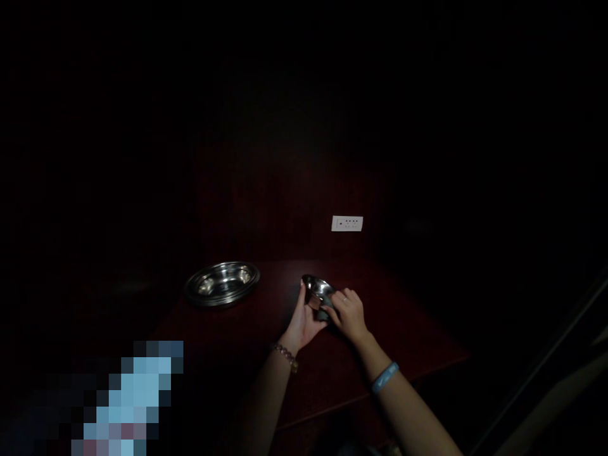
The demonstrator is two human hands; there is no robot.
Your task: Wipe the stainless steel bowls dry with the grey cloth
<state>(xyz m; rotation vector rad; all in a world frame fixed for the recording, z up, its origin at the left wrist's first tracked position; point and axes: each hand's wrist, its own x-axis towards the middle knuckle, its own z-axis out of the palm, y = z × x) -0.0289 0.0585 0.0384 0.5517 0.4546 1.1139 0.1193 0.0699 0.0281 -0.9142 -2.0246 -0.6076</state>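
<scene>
A small shiny metal bowl point(317, 289) is tilted on its side above a dark red table point(403, 342), held between both hands. My left hand point(303, 324) cups the bowl from below and the left, fingers curled round its rim. My right hand point(350, 313) presses on the bowl's right side with bent fingers; a ring shows on one finger. A bead bracelet sits on my left wrist and a blue band on my right wrist. What, if anything, lies under my right fingers is too dark to make out.
A wider, shallow metal dish point(222, 283) rests on the table's far left part. A white wall plate point(347, 223) with small holes hangs on the dark wall behind. A blurred bluish patch point(128, 399) fills the lower left. The surroundings are very dark.
</scene>
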